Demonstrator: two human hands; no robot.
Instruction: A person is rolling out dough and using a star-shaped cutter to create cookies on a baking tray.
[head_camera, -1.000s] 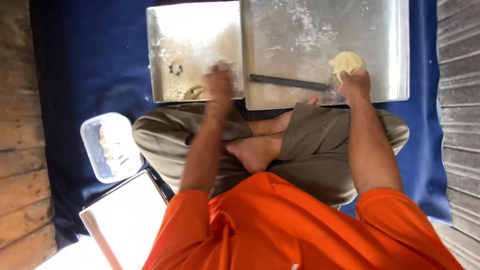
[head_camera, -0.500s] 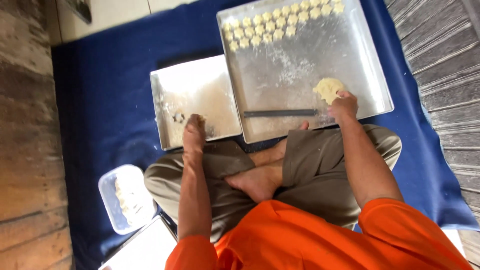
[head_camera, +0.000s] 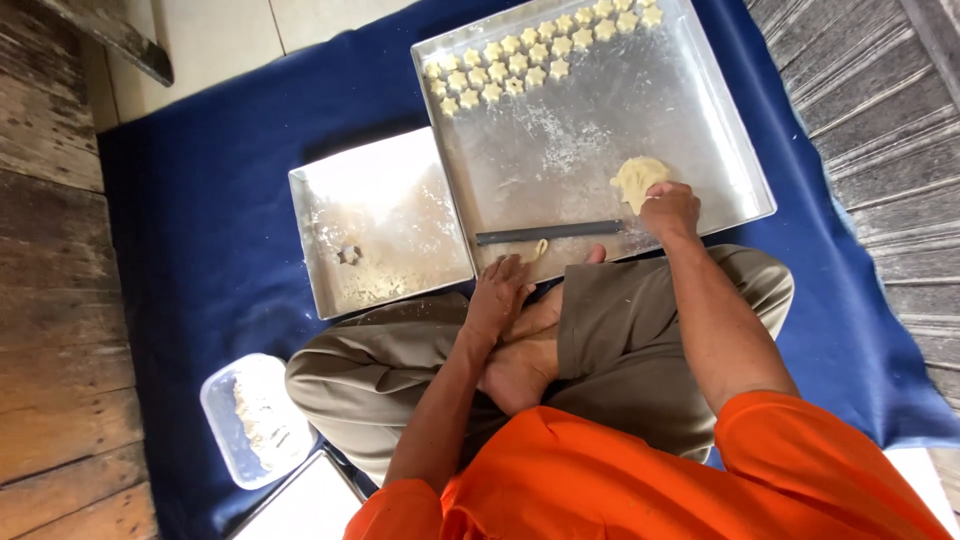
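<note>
**Dough portioning at large tray: hand positions and tool orientation**

Dough lump (head_camera: 636, 180) lay on the large metal tray (head_camera: 700, 110), near its right front corner. The right hand (head_camera: 670, 210) was closed over the lump's near edge, fingers curled down onto it; whether a piece was being pinched off could not be told, since the fingertips were hidden. The left hand (head_camera: 500, 295) rested at the tray's near rim, fingers loosely extended, touching or just short of a small strip of dough (head_camera: 540, 248).

Step in hand, as judged: taking a portion from the lump for shaping. The next move would call for a clean separation of a small piece without dragging the lump across the floured surface.

A dark rod-shaped tool (head_camera: 548, 233) lay flat on the tray between the hands. Its long axis ran left to right, roughly parallel to the near rim, one end pointing toward the right hand.

Rows of small flower-shaped pieces (head_camera: 540, 45) occupied the far edge. A smaller tray (head_camera: 380, 220) adjoined on the left, holding a small cutter (head_camera: 348, 254).
</note>
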